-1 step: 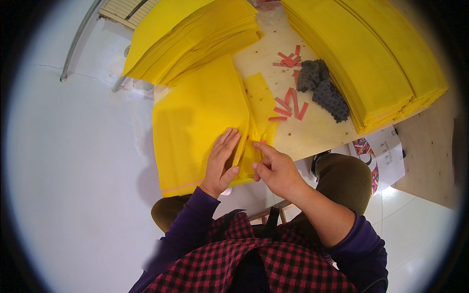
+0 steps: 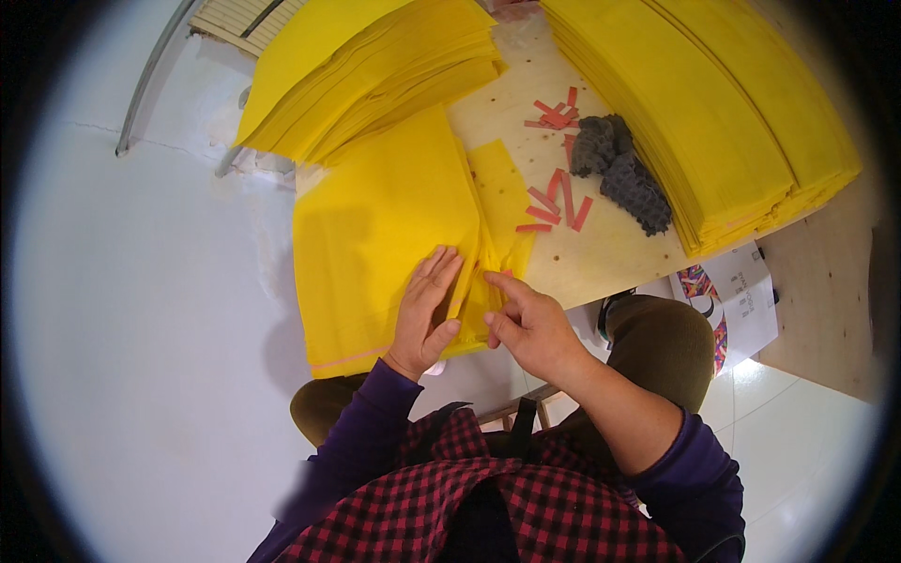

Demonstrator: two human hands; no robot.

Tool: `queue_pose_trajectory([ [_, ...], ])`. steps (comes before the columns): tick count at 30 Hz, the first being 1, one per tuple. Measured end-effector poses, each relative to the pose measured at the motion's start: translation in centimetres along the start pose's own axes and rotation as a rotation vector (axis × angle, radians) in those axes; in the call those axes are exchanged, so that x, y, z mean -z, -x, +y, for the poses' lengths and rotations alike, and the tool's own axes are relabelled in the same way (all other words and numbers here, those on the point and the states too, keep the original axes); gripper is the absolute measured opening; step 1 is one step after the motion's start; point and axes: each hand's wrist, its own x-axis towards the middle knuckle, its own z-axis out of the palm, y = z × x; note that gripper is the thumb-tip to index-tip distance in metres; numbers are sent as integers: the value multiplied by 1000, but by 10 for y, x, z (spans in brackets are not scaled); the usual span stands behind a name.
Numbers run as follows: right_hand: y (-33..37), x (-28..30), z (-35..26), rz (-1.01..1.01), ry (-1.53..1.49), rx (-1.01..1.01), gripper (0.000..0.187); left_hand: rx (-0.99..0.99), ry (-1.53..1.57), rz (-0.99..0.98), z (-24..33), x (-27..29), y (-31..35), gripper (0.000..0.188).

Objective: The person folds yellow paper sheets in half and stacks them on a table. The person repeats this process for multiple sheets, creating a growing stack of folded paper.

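We find the left hand (image 2: 424, 314) lying flat on the folded sheet (image 2: 375, 225), with the right hand (image 2: 530, 328) just beside it at the sheet's right edge. Beyond the left hand sits one sheet stack (image 2: 375, 70). Beyond the right hand lie paper strips (image 2: 558, 202) and crumpled gloves (image 2: 624, 169) on the table (image 2: 601, 253); farther right lies a second stack (image 2: 704, 113).

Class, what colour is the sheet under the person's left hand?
Yellow sheet, under the left hand; head view.
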Motion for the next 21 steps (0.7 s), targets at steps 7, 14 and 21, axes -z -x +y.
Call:
queue_pose_trajectory([
  [7,-14,-1,0,70,-50,26,48,2,-4,7,1,-1,0,80],
  [14,-28,2,-3,126,-60,2,43,-11,-16,4,0,-1,0,78],
  [21,-33,4,-6,109,-35,-4,44,-23,-42,-3,-2,-1,1,77],
])
